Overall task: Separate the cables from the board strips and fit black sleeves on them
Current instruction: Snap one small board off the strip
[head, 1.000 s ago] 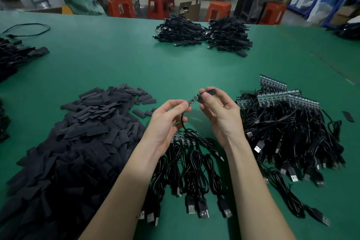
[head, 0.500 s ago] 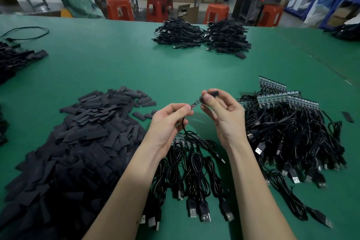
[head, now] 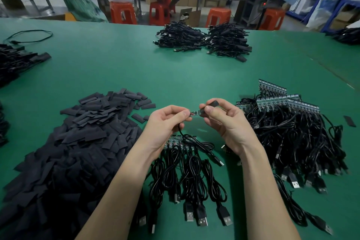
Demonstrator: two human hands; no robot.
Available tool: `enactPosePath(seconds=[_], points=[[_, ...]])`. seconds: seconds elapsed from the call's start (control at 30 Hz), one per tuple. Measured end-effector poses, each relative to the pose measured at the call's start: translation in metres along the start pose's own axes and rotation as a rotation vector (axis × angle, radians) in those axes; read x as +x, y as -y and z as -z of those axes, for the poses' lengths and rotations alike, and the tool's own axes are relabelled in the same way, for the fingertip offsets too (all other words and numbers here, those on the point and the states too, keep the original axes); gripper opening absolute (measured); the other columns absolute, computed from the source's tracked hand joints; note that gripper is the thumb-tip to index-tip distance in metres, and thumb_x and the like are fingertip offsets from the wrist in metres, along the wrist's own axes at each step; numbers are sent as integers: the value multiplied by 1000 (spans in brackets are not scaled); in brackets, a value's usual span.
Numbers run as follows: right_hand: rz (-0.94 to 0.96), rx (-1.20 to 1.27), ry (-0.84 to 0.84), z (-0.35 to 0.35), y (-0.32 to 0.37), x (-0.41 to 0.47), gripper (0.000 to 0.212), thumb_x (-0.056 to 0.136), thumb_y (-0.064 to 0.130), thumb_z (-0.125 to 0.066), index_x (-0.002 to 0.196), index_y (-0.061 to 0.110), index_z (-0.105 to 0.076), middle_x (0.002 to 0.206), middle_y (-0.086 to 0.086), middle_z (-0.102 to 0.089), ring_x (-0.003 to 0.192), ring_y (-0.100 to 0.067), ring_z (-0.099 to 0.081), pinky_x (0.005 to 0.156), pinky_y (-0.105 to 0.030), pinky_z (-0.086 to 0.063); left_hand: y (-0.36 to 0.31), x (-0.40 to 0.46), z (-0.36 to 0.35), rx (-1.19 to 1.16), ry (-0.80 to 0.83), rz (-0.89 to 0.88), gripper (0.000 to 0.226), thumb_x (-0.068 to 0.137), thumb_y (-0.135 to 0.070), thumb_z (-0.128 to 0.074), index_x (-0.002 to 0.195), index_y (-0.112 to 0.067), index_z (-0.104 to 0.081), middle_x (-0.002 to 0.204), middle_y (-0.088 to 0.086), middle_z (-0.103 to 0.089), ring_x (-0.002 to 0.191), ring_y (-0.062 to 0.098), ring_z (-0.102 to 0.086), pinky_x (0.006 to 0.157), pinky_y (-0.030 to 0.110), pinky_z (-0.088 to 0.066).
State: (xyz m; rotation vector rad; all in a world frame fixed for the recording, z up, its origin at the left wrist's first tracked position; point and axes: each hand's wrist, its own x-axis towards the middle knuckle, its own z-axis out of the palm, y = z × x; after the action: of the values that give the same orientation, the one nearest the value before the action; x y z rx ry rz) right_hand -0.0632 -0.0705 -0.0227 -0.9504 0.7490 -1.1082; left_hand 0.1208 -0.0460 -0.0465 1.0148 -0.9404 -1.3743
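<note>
Cable [head: 196, 143], black, w/ small board end [head: 194, 113], held up over green table [head: 175, 76] between both hands, approx centre of view. L hand [head: 165, 122]: fingers curled, thumb + index pinching cable right at board end; wire drops from under the fist and loops down to a USB plug lying on table. R hand [head: 224, 121]: fingers curled, thumb + fingertips pinching black sleeve [head: 211, 106]; sleeve mouth sits over far tip of board, most of board still exposed between the two hands. Board is narrow, dark green, w/ reddish solder spots near L fingertips.

Below hands: board strip [head: 180, 142] w/ several cables still attached, fanned out toward near edge, USB plugs pointing at viewer. Right of R hand: large tangle of cables on uncut strips [head: 288, 101], strip edges sticking up at back of pile. Left: big heap of loose flat sleeves [head: 81, 142], black, a few strays near L hand. One stray sleeve far right of the tangle.

Far side of table: two bundles of finished cables [head: 204, 39], side by side. More black piles at left table edge; can't tell contents.
</note>
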Motion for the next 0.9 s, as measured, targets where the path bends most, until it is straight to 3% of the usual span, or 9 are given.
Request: enactPosePath(seconds=[0.23, 0.37, 0.53, 0.63, 0.9], points=[[122, -42, 18, -4, -7, 2, 18, 69, 10, -82, 84, 19, -77, 95, -12, -77, 85, -16, -72, 76, -24, -58, 3, 1, 1, 16, -41, -15, 17, 77, -24, -76, 90, -12, -73, 81, 6, -75, 61, 6, -56, 67, 19, -49], [108, -39, 1, -6, -8, 3, 16, 71, 9, -80, 84, 17, -76, 96, -13, -77, 85, -16, -73, 75, -24, -58, 5, 1, 2, 44, -44, -27, 6, 83, -20, -75, 87, -16, -75, 82, 7, -75, 63, 7, -56, 68, 21, -50], [72, -58, 6, -3, -5, 1, 14, 73, 9, -79, 82, 19, -76, 95, -13, -77, 84, -14, -73, 74, -23, -58, 5, -1, 3, 97, 2, -45, 19, 75, -30, -77, 87, -16, -75, 80, 9, -74, 65, 6, -60, 70, 21, -49], [65, -106, 18, 0, -3, 1, 16, 72, 11, -79, 87, 15, -74, 93, -15, -77, 87, -15, -73, 75, -23, -58, 7, 1, 5, 135, -2, -64, 2, 84, -19, -77, 83, -18, -75, 80, 8, -76, 67, 9, -60, 69, 20, -50], [46, -82, 34, 2, -4, 2, 16, 71, 13, -80, 86, 17, -79, 93, -12, -77, 87, -14, -72, 77, -22, -58, 8, 1, 6, 165, 19, -101, 9, 88, -13, -75, 82, -19, -76, 83, 10, -77, 65, 8, -59, 70, 18, -50]])
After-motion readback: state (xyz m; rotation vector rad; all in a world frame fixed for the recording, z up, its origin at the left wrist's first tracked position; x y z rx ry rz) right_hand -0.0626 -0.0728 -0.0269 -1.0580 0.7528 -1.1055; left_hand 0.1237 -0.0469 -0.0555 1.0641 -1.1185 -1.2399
